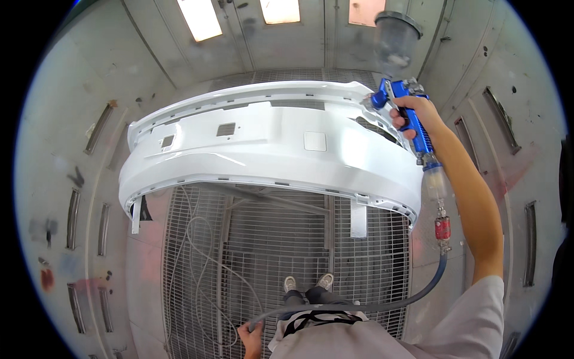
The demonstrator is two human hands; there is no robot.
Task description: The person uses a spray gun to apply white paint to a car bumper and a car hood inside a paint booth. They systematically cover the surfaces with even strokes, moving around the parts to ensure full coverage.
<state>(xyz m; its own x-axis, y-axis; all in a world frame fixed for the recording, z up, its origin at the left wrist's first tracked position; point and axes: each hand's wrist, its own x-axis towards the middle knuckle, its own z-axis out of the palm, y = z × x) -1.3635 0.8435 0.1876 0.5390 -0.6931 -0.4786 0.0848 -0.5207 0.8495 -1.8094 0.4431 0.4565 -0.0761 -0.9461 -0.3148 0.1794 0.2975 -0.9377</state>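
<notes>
A glossy white car bumper (269, 146) lies across the middle, with several cut-outs in it. At its right end my right hand (423, 116) is wrapped round the grip of a blue spray gun (423, 140). The gun's nozzle points left, over the bumper's upper right corner. A translucent cup (396, 51) with a dark lid sits on top of the gun. Below the grip hang a clear filter (436, 182) and a red fitting (442, 228). From there a grey air hose (365, 307) curves across my waist to my left hand (252, 342), whose fingers are closed on it.
I stand on a metal floor grating (371, 269), where a thin looped hose (200, 263) lies at the left. A metal stand (281, 200) shows beneath the bumper. Booth walls (89, 197) with long slots rise on both sides; lit panels (200, 18) are at the back.
</notes>
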